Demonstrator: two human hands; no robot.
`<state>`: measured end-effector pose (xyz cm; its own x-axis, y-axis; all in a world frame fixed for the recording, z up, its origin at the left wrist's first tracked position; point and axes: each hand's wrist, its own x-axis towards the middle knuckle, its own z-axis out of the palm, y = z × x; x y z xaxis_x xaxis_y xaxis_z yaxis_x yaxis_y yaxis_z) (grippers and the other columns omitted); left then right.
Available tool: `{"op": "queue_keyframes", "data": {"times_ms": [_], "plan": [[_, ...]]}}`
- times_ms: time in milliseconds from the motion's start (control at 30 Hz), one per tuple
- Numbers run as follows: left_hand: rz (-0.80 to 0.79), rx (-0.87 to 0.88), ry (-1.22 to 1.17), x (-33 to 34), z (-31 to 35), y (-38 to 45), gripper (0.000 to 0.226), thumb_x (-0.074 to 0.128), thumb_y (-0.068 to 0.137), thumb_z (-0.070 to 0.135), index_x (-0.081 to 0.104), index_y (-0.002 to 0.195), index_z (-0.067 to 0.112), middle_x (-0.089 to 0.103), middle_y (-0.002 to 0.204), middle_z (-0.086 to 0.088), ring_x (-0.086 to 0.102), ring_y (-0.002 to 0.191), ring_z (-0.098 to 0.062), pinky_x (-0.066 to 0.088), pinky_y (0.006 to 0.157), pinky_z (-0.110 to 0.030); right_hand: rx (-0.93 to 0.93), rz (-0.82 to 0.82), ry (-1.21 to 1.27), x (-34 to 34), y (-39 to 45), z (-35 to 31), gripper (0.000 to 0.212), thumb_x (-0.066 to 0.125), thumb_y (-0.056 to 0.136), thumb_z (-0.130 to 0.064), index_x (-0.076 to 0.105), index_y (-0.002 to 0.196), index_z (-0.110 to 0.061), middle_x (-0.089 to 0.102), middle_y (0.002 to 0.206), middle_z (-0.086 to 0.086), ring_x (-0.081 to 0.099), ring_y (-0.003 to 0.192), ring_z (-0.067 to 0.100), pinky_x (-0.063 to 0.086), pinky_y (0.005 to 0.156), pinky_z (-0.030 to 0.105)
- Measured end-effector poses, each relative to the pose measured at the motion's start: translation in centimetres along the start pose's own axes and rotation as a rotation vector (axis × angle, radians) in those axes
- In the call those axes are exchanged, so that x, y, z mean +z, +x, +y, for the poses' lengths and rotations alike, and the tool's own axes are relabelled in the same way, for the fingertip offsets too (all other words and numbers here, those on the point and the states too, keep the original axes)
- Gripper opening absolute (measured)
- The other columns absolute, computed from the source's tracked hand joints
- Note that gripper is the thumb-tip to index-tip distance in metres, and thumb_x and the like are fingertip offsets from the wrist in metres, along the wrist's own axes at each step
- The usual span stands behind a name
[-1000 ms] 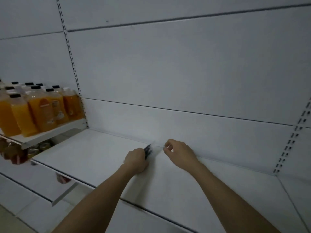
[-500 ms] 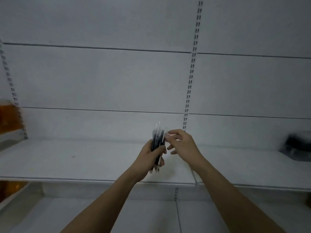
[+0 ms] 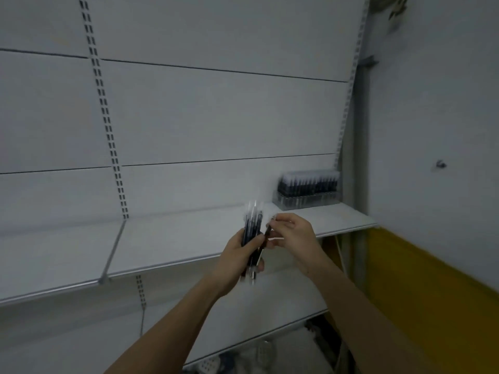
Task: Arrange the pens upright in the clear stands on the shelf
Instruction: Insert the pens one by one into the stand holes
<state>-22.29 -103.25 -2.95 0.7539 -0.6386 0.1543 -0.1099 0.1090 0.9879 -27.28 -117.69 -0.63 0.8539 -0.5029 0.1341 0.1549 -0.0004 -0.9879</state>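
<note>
head view: a bundle of dark pens is gripped roughly upright in the left hand, fingers and thumb curled round it, in front of the white shelf. a single pen is pinched between thumb and fingertips of the right hand, just beside the bundle. a clear stand, filled with upright dark pens, is seen at the shelf's far right end against the back panel, well apart from both hands. a yellow band is seen low on the right wall. the picture is blurred.
</note>
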Motion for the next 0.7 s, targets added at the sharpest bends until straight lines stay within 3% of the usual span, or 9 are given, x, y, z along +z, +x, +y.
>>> {"op": "queue_keyframes", "data": {"times_ms": [100, 233, 433, 533, 700], "plan": [[-0.014, -0.011, -0.026, 5.4, -0.3, 2.1, 0.024, 0.053, 0.102, 0.018, 0.052, 0.116, -0.002, 0.071, 0.101, -0.017, 0.051, 0.051, -0.021, 0.045, 0.049, -0.026, 0.005, 0.006, 0.008, -6.6, 1.1, -0.6, 0.012, 0.06, 0.097, -0.006, 0.064, 0.108, -0.002, 0.073, 0.095, 0.012, 0.07, 0.078, 0.021, 0.059, 0.075, 0.036], [-0.027, 0.0, 0.054, 10.2, -1.1, 5.3, 0.019, 0.058, 0.099, 0.011, 0.053, 0.112, -0.002, 0.07, 0.078, -0.005, 0.045, 0.047, -0.017, 0.043, 0.048, -0.028, 0.038, -0.021, 0.05, -12.0, 2.8, 0.0, 0.016, 0.052, 0.101, -0.005, 0.063, 0.109, 0.004, 0.071, 0.095, 0.016, 0.07, 0.076, 0.025, 0.057, 0.064, 0.03], [-0.032, 0.059, 0.256, 14.0, -3.9, 11.5, 0.016, 0.06, 0.098, 0.02, 0.053, 0.111, 0.017, 0.072, 0.092, -0.003, 0.055, 0.051, -0.017, 0.043, 0.051, -0.039, 0.012, 0.081, -0.063, -16.5, 7.8, 1.7, 0.017, 0.062, 0.098, -0.013, 0.066, 0.102, 0.002, 0.074, 0.09, 0.014, 0.071, 0.069, 0.016, 0.056, 0.061, 0.024], [0.001, 0.083, 0.258, 15.0, -5.8, 15.9, 0.013, 0.059, 0.099, 0.018, 0.052, 0.109, 0.014, 0.073, 0.09, -0.005, 0.056, 0.051, -0.016, 0.044, 0.048, -0.035, -0.001, 0.069, -0.171, -18.7, 12.2, 2.2, 0.013, 0.063, 0.096, -0.012, 0.067, 0.099, -0.001, 0.074, 0.088, 0.013, 0.072, 0.072, 0.02, 0.059, 0.065, 0.028], [0.123, 0.062, 0.165, 15.8, -8.7, 24.4, 0.008, 0.054, 0.102, 0.02, 0.049, 0.104, 0.015, 0.07, 0.088, -0.007, 0.063, 0.056, -0.024, 0.046, 0.046, -0.032, -0.091, 0.178, -0.258, -22.0, 20.7, 2.7, 0.014, 0.064, 0.095, -0.011, 0.064, 0.107, -0.002, 0.072, 0.094, 0.011, 0.071, 0.069, 0.014, 0.058, 0.064, 0.021]]}}
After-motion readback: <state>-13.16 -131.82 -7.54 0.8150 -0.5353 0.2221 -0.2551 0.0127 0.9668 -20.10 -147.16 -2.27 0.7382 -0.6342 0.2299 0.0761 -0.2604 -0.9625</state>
